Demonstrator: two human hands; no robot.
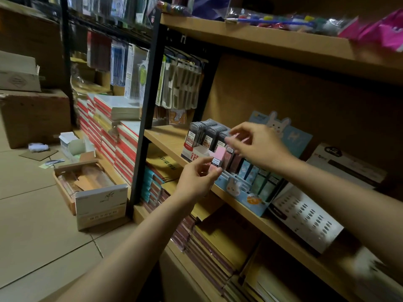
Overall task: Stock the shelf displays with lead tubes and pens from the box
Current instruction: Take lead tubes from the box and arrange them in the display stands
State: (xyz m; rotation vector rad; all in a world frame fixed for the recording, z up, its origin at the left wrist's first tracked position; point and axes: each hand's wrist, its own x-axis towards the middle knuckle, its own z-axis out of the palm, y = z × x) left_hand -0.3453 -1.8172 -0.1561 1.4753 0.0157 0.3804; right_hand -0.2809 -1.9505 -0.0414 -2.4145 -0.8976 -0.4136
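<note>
- Two bare forearms reach in from the bottom edge toward the wooden shelf (174, 140) at mid-frame.
- The left hand (197, 176), just below centre, pinches a small stack of pink lead tubes (217, 160) between thumb and curled fingers, held upright at the shelf's front edge.
- The right hand (254, 144), just above and right of it, has thumb and forefinger curled on another pink tube (236, 136); blur hides its outline, and it sits over the display's pink row.
- Below the hands, the blue display (246, 192) with a rabbit picture stands on the shelf, holding rows of pink tubes and teal tubes (259, 177) in slanted slots.
- Just left of it, touching, a white tray (192, 154) holds grey lead tubes (207, 134) standing upright in three rows.
- To the right of centre, a white perforated stand (305, 216) leans on the same shelf, with a grey carton (346, 162) behind it.
- On the floor at lower left lies an open box (85, 182) with a white flap at its near end.
- Further left, stacks of red-edged notebooks (109, 127) rise beside the black rack post (148, 94).
- At far left, brown cartons (32, 114) stand stacked.
- On the top shelf at upper right lie bagged, coloured items (283, 19).
</note>
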